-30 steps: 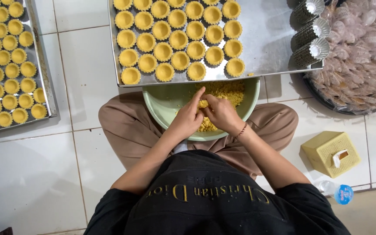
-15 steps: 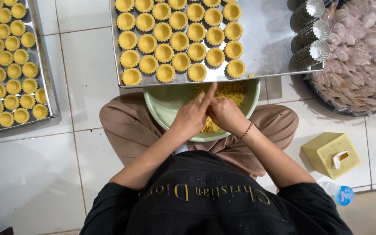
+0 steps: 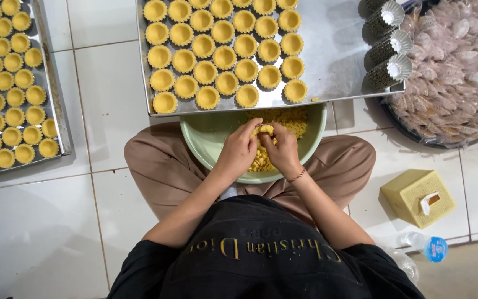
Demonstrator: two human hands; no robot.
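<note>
I sit cross-legged on a white tiled floor with a pale green bowl (image 3: pixel 206 145) in my lap, holding crumbly yellow dough (image 3: pixel 287 120). My left hand (image 3: pixel 239 152) and my right hand (image 3: pixel 280 150) meet over the bowl, both pinching one small lump of yellow dough (image 3: pixel 265 130) between the fingertips. Just beyond the bowl lies a metal tray (image 3: pixel 336 61) with several rows of yellow tart shells (image 3: pixel 225 55).
A second tray of tart shells (image 3: pixel 6 83) lies at the left. Stacks of fluted metal moulds (image 3: pixel 388 41) stand at the tray's right end, beside a dark basin of wrapped pieces (image 3: pixel 455 72). A yellow box (image 3: pixel 419 196) and a bottle with a blue cap (image 3: pixel 427 246) sit at my right.
My hands have stayed over the bowl, working the dough lump; the fingers have closed tighter around it and sit slightly lower.
</note>
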